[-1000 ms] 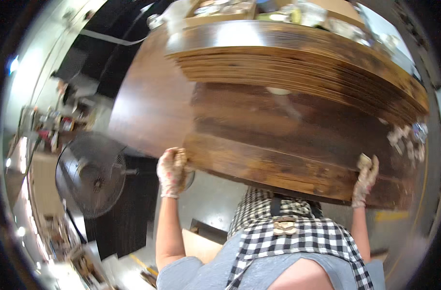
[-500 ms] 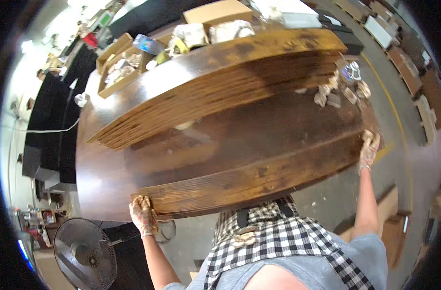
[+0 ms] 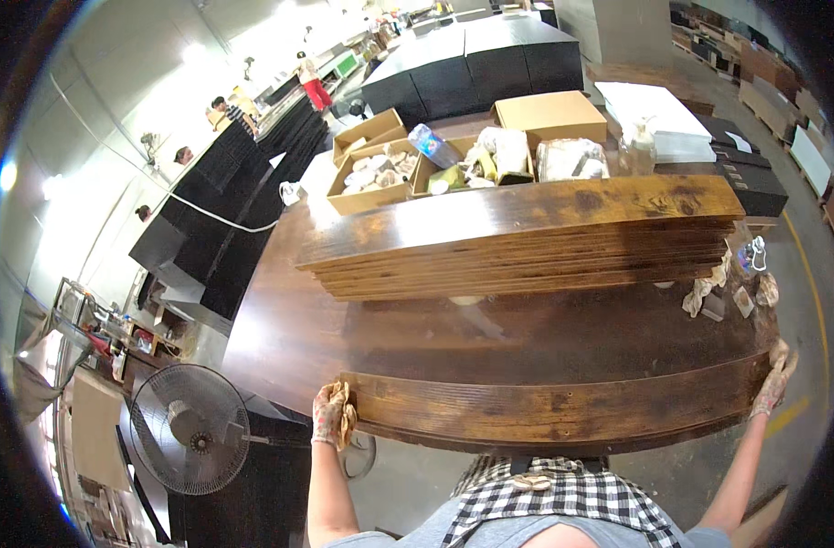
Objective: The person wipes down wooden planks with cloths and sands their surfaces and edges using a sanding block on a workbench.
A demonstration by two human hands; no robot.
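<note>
Dark brown wooden table [image 3: 280, 338] in a busy workshop; gloved hands [image 3: 330, 416] [image 3: 771, 379] gripping long stained wooden plank [image 3: 554, 413], now lying flatter than before.

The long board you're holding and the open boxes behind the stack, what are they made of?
Long board: looks like wood, stained dark brown; grain streaks and knots show. Solid or veneer, I cannot tell. Open boxes: apparently plain tan cardboard, matte, with folded flaps.
</note>
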